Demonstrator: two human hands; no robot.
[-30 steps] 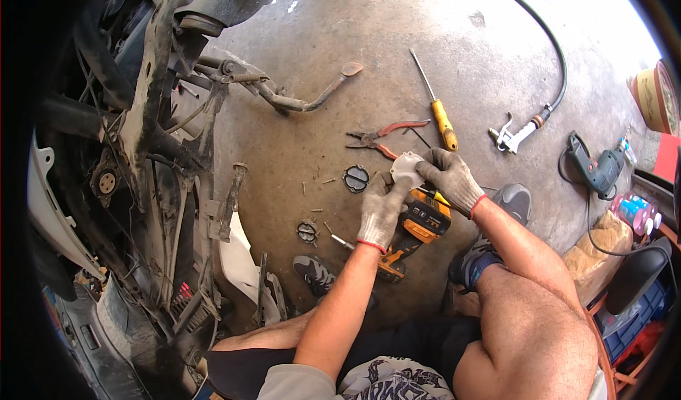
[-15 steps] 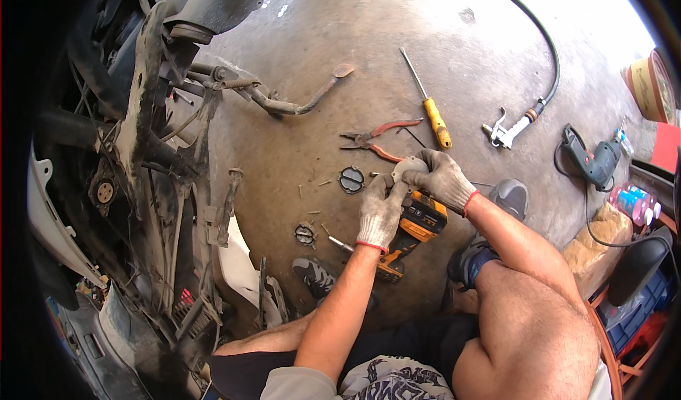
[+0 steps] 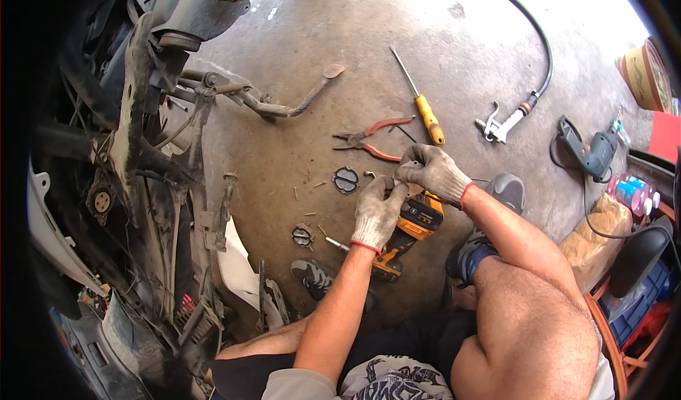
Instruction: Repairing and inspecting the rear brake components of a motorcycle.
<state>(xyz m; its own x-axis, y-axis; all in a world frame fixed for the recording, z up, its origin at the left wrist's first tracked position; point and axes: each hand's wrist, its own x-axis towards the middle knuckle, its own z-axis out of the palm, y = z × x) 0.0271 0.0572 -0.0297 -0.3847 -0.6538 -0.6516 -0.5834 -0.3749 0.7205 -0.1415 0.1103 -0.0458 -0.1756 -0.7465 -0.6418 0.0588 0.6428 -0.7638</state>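
While the right hand (image 3: pixel 438 173) pinches a small grey part (image 3: pixel 414 164) just above and right of the frame's centre, I see the left hand (image 3: pixel 378 208) lying to its lower left; whether that grips too, I cannot tell, nor the mostly hidden part's long axis.

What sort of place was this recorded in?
Probably a repair workshop or garage: a dusty, stripped vehicle frame stands at left, and pliers, a yellow-handled screwdriver and a hose-fed air gun lie on the bare floor.
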